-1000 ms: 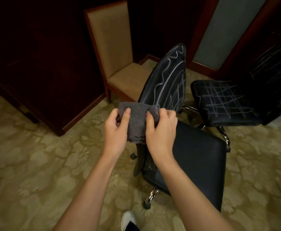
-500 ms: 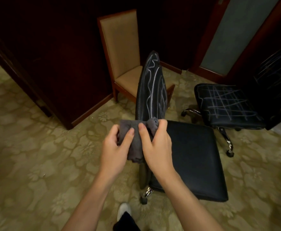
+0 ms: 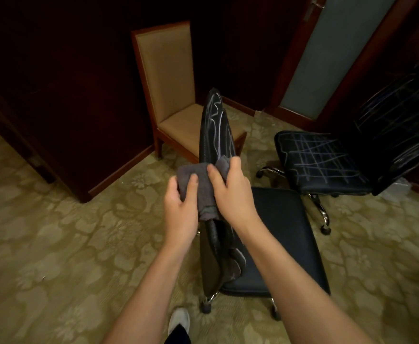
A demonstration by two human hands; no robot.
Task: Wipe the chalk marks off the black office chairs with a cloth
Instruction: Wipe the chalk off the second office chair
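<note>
A grey cloth (image 3: 198,184) is bunched between both my hands, held in front of the near black office chair. My left hand (image 3: 181,209) grips its left side with the thumb on top. My right hand (image 3: 233,192) grips its right side, fingers curled over the upper edge. The near chair's backrest (image 3: 216,130) is seen edge-on and carries white chalk lines; its seat (image 3: 285,232) looks plain black. A second black office chair (image 3: 322,162) at the right has crossed chalk lines over seat and backrest.
A tan upholstered wooden chair (image 3: 168,95) stands behind the near chair. Dark wood panelling (image 3: 67,108) fills the left and back. A door with a frosted panel (image 3: 332,53) is at the back right. Patterned carpet (image 3: 54,244) covers the floor. My white shoe (image 3: 178,321) shows below.
The view has shifted, so the near chair's backrest now shows more edge-on. My hands still hold the cloth and have drawn a little closer together on it.
</note>
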